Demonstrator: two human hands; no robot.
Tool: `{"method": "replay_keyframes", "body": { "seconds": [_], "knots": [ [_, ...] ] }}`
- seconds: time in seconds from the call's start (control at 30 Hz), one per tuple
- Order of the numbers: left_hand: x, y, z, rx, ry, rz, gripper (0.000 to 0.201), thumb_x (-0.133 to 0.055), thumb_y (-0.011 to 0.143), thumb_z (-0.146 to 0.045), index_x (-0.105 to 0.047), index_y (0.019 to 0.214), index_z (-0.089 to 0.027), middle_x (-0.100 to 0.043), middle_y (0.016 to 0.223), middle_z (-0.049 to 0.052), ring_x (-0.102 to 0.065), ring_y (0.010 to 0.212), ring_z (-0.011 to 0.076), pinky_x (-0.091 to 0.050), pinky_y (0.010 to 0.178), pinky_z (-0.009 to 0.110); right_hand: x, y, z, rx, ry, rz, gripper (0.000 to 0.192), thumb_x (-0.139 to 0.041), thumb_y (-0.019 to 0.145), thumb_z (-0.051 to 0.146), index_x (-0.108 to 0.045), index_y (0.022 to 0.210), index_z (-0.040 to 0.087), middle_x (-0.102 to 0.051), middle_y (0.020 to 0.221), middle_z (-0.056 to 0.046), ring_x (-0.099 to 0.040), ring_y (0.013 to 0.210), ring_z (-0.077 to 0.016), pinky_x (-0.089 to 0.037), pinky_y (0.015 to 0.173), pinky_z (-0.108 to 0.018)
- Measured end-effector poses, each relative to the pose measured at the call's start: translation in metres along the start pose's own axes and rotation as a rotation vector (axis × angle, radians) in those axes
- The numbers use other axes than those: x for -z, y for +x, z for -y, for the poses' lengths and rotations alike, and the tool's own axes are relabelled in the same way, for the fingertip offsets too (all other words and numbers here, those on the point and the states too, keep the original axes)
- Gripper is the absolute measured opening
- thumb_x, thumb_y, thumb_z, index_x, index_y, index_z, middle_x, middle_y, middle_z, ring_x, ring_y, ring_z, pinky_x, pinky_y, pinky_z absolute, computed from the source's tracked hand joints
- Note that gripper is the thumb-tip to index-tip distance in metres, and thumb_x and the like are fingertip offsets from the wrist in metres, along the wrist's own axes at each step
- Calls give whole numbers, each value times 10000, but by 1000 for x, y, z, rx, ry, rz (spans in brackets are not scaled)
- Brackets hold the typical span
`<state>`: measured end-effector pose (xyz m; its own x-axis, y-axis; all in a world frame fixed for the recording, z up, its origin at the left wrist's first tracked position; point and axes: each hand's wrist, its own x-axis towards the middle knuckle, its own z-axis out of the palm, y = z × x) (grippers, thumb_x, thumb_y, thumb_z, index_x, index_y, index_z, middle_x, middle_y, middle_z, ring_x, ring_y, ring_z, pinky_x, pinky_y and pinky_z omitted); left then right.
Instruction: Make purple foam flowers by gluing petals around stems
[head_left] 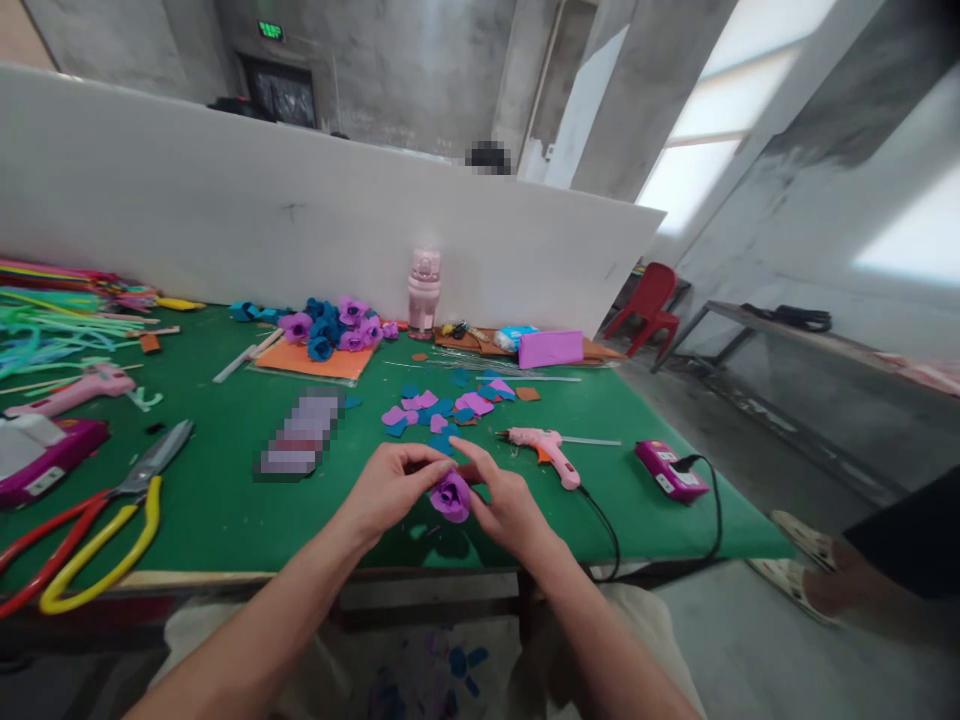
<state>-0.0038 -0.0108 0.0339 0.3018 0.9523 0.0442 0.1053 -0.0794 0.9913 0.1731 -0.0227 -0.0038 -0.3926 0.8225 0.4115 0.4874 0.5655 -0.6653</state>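
At the far left of a green table (225, 530), a purple socket block (79, 450) bore a white label too small to read, beside scissors (139, 487) with red and yellow handles. High on the back wall, a sign (270, 30) glowed green, its characters illegible. Below it, purple and blue flowers (324, 328) lay heaped on an orange sheet (307, 357). Near the table's front edge, around the middle, the left hand (391, 487) pinched the top of a purple flower (451, 498), while the right hand (508, 503) grasped its right side. Loose petals (475, 404) lay behind. Rightward were a pink glue gun (551, 455) and another purple socket block (667, 472), its white markings unreadable.
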Motion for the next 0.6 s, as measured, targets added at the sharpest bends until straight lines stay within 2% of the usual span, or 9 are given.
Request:
{"method": "replay_keyframes", "body": {
  "seconds": [0.37, 0.47, 0.6],
  "knots": [
    [1, 0, 0, 4, -76, -14, 241, -650, 709, -370, -687, 695, -132, -644, 654, 17, -534, 612, 122, -406, 595, 224, -3, 0, 2, 11, 35, 11, 633, -476, 795, 77, -318, 1367, 299, -679, 1040, -21, -658, 939, -182, -521, 829, -332],
    [0, 0, 0, 37, -61, 11, 295, -635, 714, -403, -653, 616, -126, -602, 579, 5, -489, 555, 105, -361, 543, 216, -4, 0, 2, 15, 31, 11, 643, -477, 788, 70, -319, 1368, 299, -683, 1028, -20, -659, 933, -180, -522, 828, -328],
    [0, -1, -2, 56, -78, 44, 292, -641, 704, -403, -682, 654, -118, -630, 593, 22, -499, 555, 111, -358, 541, 217, -5, 0, 2, 19, 20, 19, 645, -477, 785, 67, -318, 1368, 293, -682, 1031, -23, -659, 935, -172, -523, 829, -318]
  ]
}}
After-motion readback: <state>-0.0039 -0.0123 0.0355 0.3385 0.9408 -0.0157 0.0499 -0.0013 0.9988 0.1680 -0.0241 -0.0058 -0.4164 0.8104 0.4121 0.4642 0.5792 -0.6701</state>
